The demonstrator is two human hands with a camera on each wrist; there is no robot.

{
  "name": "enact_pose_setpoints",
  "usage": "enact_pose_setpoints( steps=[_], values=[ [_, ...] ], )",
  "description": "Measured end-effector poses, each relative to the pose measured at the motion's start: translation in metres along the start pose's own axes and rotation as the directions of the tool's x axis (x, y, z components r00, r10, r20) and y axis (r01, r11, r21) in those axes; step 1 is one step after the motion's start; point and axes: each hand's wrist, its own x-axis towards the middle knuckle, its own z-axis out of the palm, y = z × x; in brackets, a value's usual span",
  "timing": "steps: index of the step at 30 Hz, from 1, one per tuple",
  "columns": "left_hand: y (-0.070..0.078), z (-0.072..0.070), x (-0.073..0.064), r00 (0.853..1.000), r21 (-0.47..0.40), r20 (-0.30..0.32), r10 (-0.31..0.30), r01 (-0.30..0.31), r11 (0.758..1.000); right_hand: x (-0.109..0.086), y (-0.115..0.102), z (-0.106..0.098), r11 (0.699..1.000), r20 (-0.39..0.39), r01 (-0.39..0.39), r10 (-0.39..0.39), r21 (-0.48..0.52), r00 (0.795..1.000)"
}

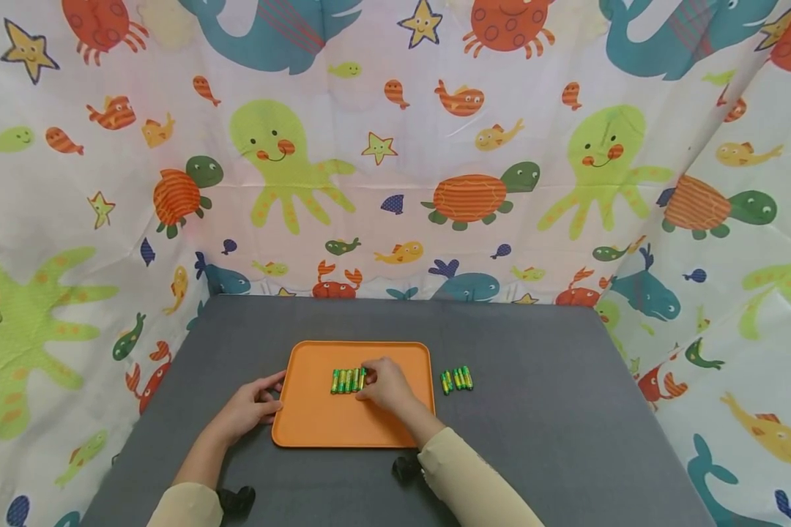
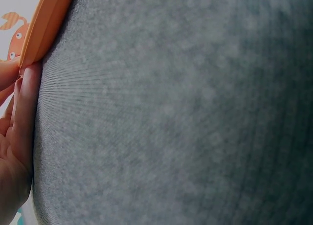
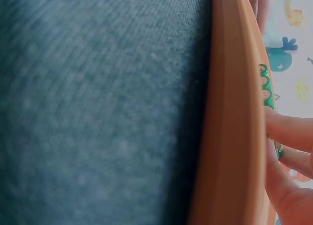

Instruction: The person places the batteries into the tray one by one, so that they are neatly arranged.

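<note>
Your row of green batteries (image 1: 345, 380) sits on the orange tray (image 1: 316, 424), near its middle and toward the far side: five lie side by side, counting the end battery (image 1: 362, 378) in your grasp. That much looks done, bar letting go of this last one; left over are the other batteries (image 1: 458, 379) on the grey table (image 1: 534, 410), just beyond the tray's right rim. Your right hand (image 1: 387, 384) pinches the end battery at the row's right end, thumb at its near end and finger at its far end. Your left hand (image 1: 247, 406) touches the tray's left rim with relaxed fingers. Each battery's long axis runs from near you to away, across the row's left-to-right line. Round ends face you in the right wrist view, though which pole they are is too small to tell.
</note>
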Motion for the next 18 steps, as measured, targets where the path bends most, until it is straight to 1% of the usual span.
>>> enact_pose_setpoints(
  steps=[6,13,18],
  values=[
    [-0.0007,-0.0003,0.0007,1.0,0.001,0.0,-0.003,0.003,1.0,0.0008,-0.001,0.0002,1.0,0.009,0.007,-0.007,-0.002,1.0],
    [-0.001,-0.0006,0.0018,1.0,-0.001,-0.002,0.006,-0.006,1.0,-0.0001,-0.0004,-0.002,0.999,0.025,0.018,-0.019,0.035,1.0],
    [-0.0001,-0.0002,0.0009,1.0,-0.003,0.003,0.003,-0.003,1.0,-0.0025,0.0009,-0.0039,0.999,0.027,0.025,-0.026,0.037,0.999]
  ],
)
